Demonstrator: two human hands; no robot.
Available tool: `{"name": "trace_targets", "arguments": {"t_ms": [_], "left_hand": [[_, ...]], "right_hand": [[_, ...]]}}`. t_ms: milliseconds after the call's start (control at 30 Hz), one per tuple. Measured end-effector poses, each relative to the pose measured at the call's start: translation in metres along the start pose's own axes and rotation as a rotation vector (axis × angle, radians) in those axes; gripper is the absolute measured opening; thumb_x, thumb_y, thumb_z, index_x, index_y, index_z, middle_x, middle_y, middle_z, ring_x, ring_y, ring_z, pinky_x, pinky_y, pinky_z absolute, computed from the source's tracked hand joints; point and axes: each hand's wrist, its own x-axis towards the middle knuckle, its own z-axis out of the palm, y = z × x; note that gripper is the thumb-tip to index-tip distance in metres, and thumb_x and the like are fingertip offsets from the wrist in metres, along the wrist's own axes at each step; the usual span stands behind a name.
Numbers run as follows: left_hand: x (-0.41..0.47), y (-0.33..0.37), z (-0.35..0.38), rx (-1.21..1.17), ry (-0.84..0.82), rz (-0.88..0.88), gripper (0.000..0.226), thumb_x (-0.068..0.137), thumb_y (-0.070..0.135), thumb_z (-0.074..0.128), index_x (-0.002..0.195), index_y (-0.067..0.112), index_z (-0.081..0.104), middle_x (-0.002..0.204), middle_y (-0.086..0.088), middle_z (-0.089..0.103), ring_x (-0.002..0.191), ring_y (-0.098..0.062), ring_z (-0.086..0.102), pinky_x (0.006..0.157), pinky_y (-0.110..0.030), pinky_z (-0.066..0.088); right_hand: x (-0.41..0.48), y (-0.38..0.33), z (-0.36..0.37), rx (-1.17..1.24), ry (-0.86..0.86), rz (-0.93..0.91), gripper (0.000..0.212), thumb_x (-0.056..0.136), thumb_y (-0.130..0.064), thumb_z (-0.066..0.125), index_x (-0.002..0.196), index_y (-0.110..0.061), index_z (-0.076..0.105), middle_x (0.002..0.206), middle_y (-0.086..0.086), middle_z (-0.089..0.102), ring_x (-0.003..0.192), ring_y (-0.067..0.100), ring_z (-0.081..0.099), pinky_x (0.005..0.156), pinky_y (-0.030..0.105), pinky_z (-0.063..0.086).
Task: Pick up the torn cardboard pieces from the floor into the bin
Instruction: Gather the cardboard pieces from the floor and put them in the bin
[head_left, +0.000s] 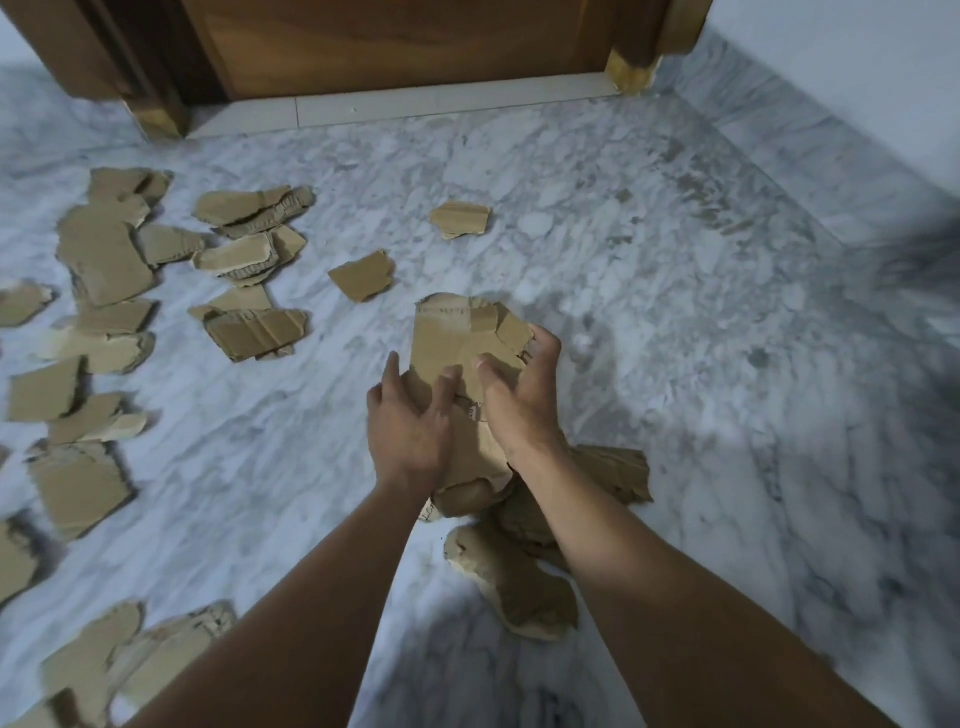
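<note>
- Our left hand (410, 415) and right hand (514, 395) both clasp the stack of torn cardboard (457, 338), thumbs on its face and fingers curled round its edges, above the floor (649, 260).
- The lower sheets (618, 467) sag under our wrists; we judge they could slide out if the clasp loosens.
- Many scattered pieces (104, 260) lie to the left; reaching for them one-handed may spill the stack.
- The bin is out of view.

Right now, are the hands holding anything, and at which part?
Yes: a stack of cardboard pieces. The left hand grips its left edge and the right hand its right edge, both thumbs on top.
</note>
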Motion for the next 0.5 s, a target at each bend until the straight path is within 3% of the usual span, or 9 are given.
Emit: {"name": "trace_targets", "arguments": {"t_ms": [100, 167, 267, 333, 400, 500], "left_hand": [[-0.008, 0.021, 0.003, -0.161, -0.049, 0.069, 0.053, 0.09, 0.055, 0.064, 0.136, 0.029, 0.055, 0.116, 0.01, 0.068, 0.104, -0.015, 0.066, 0.094, -0.043, 0.056], [-0.016, 0.04, 0.003, -0.202, -0.069, 0.12, 0.041, 0.089, 0.051, 0.069, 0.125, 0.033, 0.059, 0.1, 0.022, 0.066, 0.092, -0.003, 0.066, 0.087, -0.038, 0.058], [-0.034, 0.074, 0.013, -0.259, -0.145, 0.206, 0.035, 0.088, 0.046, 0.072, 0.119, 0.039, 0.058, 0.098, 0.023, 0.067, 0.086, 0.007, 0.065, 0.081, -0.028, 0.058], [-0.054, 0.104, 0.021, -0.298, -0.226, 0.251, 0.037, 0.088, 0.045, 0.072, 0.122, 0.036, 0.058, 0.099, 0.021, 0.067, 0.09, 0.006, 0.065, 0.077, -0.017, 0.055], [-0.075, 0.136, 0.031, -0.328, -0.3, 0.298, 0.043, 0.086, 0.049, 0.073, 0.124, 0.034, 0.06, 0.105, 0.016, 0.071, 0.098, -0.004, 0.069, 0.086, -0.026, 0.057], [-0.107, 0.186, 0.047, -0.356, -0.395, 0.375, 0.053, 0.082, 0.053, 0.074, 0.129, 0.031, 0.061, 0.113, 0.011, 0.073, 0.105, -0.01, 0.069, 0.095, -0.042, 0.056]], "right_hand": [[-0.01, -0.012, -0.016, 0.04, 0.084, -0.026, 0.061, 0.095, -0.014, 0.066, 0.143, -0.028, 0.031, 0.112, -0.018, 0.057, 0.096, -0.01, 0.059, 0.077, 0.006, 0.047], [-0.018, -0.027, -0.031, 0.055, 0.15, -0.048, 0.062, 0.096, -0.012, 0.066, 0.145, -0.027, 0.031, 0.114, -0.012, 0.061, 0.096, -0.007, 0.061, 0.071, 0.002, 0.045], [-0.033, -0.059, -0.067, 0.066, 0.257, -0.086, 0.066, 0.096, -0.015, 0.066, 0.149, -0.034, 0.03, 0.113, -0.007, 0.067, 0.094, -0.008, 0.065, 0.074, 0.003, 0.045], [-0.045, -0.082, -0.098, 0.067, 0.331, -0.11, 0.066, 0.096, -0.017, 0.066, 0.15, -0.035, 0.031, 0.11, -0.011, 0.067, 0.096, -0.012, 0.063, 0.082, 0.007, 0.048], [-0.059, -0.109, -0.132, 0.069, 0.424, -0.128, 0.064, 0.095, -0.017, 0.066, 0.148, -0.034, 0.034, 0.109, -0.013, 0.067, 0.099, -0.013, 0.062, 0.092, 0.014, 0.049], [-0.074, -0.146, -0.184, 0.081, 0.569, -0.173, 0.063, 0.093, -0.015, 0.069, 0.146, -0.031, 0.037, 0.108, -0.018, 0.064, 0.095, -0.015, 0.061, 0.093, 0.019, 0.047]]}}
